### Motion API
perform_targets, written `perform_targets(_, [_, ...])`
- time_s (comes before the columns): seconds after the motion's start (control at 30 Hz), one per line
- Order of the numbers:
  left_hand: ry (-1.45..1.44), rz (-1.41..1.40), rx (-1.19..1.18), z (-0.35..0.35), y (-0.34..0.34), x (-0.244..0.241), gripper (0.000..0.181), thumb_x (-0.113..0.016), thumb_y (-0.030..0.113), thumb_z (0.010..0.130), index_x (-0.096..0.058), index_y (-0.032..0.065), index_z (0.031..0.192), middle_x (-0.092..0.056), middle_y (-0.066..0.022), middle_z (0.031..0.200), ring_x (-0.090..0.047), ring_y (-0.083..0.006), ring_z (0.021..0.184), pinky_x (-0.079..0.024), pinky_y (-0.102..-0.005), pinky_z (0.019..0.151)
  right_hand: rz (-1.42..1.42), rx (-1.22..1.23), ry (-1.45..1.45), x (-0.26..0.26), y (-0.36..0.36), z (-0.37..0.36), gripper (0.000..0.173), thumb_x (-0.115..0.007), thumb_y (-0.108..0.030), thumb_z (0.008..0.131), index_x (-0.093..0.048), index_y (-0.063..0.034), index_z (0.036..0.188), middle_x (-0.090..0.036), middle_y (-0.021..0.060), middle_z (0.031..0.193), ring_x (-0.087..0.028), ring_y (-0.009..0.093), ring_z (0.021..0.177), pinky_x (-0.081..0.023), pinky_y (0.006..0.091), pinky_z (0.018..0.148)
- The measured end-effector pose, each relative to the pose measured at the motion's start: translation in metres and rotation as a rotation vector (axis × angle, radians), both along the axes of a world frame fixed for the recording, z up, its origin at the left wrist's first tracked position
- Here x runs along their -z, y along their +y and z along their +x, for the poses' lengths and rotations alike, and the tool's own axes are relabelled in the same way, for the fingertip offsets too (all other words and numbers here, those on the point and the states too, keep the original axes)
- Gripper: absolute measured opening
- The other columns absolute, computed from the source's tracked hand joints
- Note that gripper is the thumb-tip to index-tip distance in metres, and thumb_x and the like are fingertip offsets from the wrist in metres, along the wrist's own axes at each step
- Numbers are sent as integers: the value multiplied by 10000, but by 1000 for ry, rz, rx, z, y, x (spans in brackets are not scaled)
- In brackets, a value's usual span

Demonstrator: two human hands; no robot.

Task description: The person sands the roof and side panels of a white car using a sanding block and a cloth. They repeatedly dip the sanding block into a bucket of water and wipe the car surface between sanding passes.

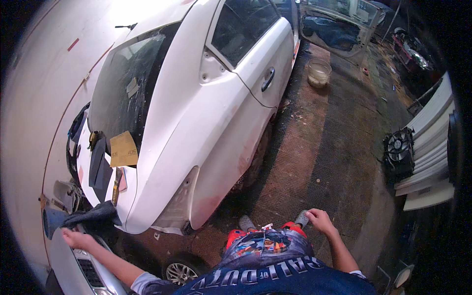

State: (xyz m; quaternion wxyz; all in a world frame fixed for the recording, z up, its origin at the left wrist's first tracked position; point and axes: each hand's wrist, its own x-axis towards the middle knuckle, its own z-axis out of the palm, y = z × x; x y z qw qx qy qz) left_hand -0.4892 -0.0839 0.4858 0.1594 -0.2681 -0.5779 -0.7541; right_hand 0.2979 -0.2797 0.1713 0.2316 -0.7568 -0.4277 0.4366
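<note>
A white car body (221, 121) with bare, sanded patches stands before me. My left hand (76, 239) is at a dark cloth (94, 217) that lies over the car's rear corner, above a silver bumper (70, 254); whether the fingers grip it cannot be told. My right hand (320, 220) hangs over the floor at my side, fingers bent, with no object visible in it. On the trunk lid lie a tan sandpaper sheet (124, 149), dark sandpaper sheets (99, 162) and a yellow-handled tool (117, 187).
A clear bucket of cloudy liquid (319, 73) stands on the matted floor by the car. A wheel (180, 272) lies near my legs. At the right are a radiator fan (399, 145) and white panels (427, 147). A detached car door (337, 29) stands at the back.
</note>
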Motion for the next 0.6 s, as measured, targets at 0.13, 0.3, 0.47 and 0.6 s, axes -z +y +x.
perform_targets(0.13, [322,-21,53,163,-37,-98,354,-531,236,1060,-630,-71,1206,-662,-136,1149,-638,-221,1003,-514,-324,919,355,-2,-48,-5,6,13,361,-695,-313,931,-694,-23,1147,-704,146,1064,-689,260,1002,-531,369,879])
perform_targets(0.3, [480,-460,545,351,-47,-81,260,-565,183,1047,-667,-13,1185,-678,-67,1078,-606,-139,957,-491,-272,901,672,-94,176,-81,57,-8,810,-844,-360,808,-464,-32,1444,-511,157,1442,-529,279,1314,-422,403,1106])
perform_targets(0.47, [438,-777,1252,584,-73,12,285,-612,22,958,-656,42,1238,-505,38,795,-447,-72,700,-383,-210,633,1024,-283,244,-116,78,-30,1360,-873,-653,588,-179,-27,1576,-268,190,1615,-276,368,1490,-225,504,1216])
perform_targets(0.6, [517,-705,1502,686,-100,75,212,-599,2,962,-665,33,1161,-577,-11,759,-512,-65,704,-427,-229,645,992,-284,192,-73,71,-9,1323,-904,-614,545,-255,-53,1553,-408,195,1526,-390,352,1425,-222,600,1189])
